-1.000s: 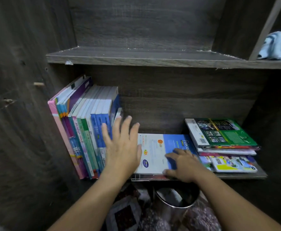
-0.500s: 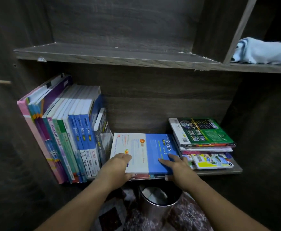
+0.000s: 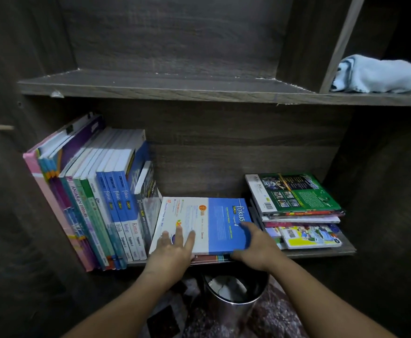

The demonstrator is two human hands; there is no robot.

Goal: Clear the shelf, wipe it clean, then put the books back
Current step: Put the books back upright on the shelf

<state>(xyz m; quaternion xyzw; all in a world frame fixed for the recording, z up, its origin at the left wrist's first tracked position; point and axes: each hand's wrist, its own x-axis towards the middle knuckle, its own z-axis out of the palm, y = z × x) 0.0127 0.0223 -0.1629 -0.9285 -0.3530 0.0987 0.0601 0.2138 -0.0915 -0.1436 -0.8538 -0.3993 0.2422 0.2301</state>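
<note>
A white and blue "fokus" book (image 3: pixel 214 223) lies flat on top of a thin pile in the middle of the lower shelf (image 3: pixel 321 252). My left hand (image 3: pixel 172 250) rests on its white front left part with straight fingers. My right hand (image 3: pixel 255 247) grips the book's front right corner, thumb on the blue cover. A row of upright books (image 3: pixel 97 203) leans against the left wall. A flat stack with a green book on top (image 3: pixel 294 193) sits at the right. A pale blue cloth (image 3: pixel 377 74) lies on the upper right shelf.
The upper shelf board (image 3: pixel 165 86) carries nothing in its left compartment. A shiny metal bin (image 3: pixel 236 291) stands on a patterned rug directly under the lower shelf's front edge. Dark wooden walls close in on the left and right.
My left hand left the upright row, came to the flat book's front edge, and now lies flat on its cover. My right hand stayed at the book's right corner.
</note>
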